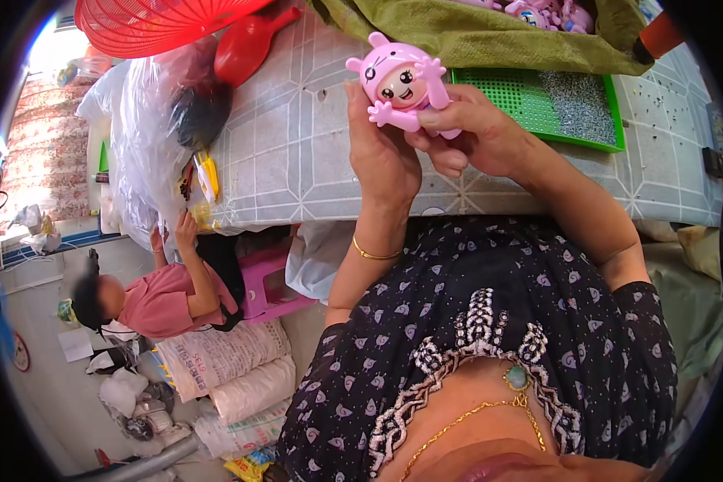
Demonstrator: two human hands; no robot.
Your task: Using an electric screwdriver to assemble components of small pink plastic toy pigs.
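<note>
A pink plastic toy figure with an eared hood, a painted smiling face and raised hands is held above the near part of the table. My left hand is closed round its left side and lower part, thumb upright beside it. From the right, my right hand grips the figure's lower right side, with the fingers curled under it. The figure tilts slightly, its face turned up toward me. My fingers hide much of its lower body.
A green perforated tray of small grey metal pieces sits at the right. Behind it lies an olive sack holding pink toy parts. Left are a red scoop, red basket, plastic bags, yellow-handled tool and a co-worker.
</note>
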